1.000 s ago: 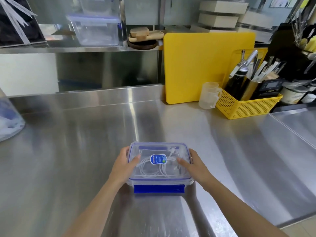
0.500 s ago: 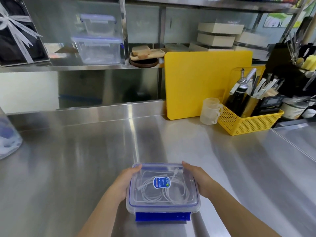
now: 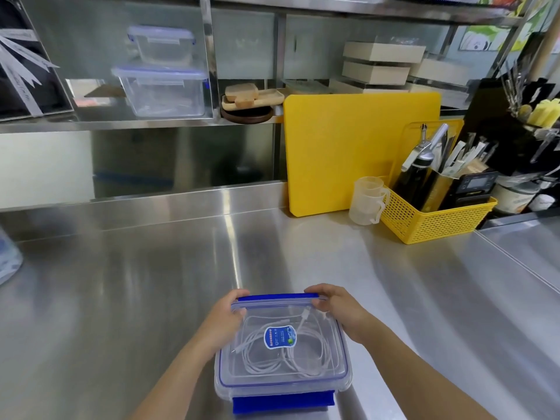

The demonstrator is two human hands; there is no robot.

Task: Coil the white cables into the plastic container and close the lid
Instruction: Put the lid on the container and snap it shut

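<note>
Stainless steel runs everywhere: a bare, shiny desk (image 3: 151,298) under steel shelving, with a yellow cutting board (image 3: 348,153), a clear measuring jug (image 3: 366,201) and a yellow basket (image 3: 436,222) of utensils crowded toward its far right edge. The plastic container (image 3: 281,386) sits close to the near edge, roughly midway along it, with the transparent lid (image 3: 281,359) already laid on top and the white cables (image 3: 285,356) coiled inside under a blue label.

The left hand (image 3: 225,316) and right hand (image 3: 336,307) each curl around a far corner of the lid, fingers pinching the blue far latch (image 3: 278,297); the blue near latch (image 3: 281,403) sticks out flat and looks unfastened.

The box is probably light and thin-walled, rigid enough to press on yet liable to skate on polished steel, so pushing straight down on the latches rather than sideways seems wise. The cables are soft and springy; a loop could lift and catch under the rim. Rim corners and latch flaps are the natural holds. Open room lies all around the box, especially to the left and beyond it; only the near edge is tight.
</note>
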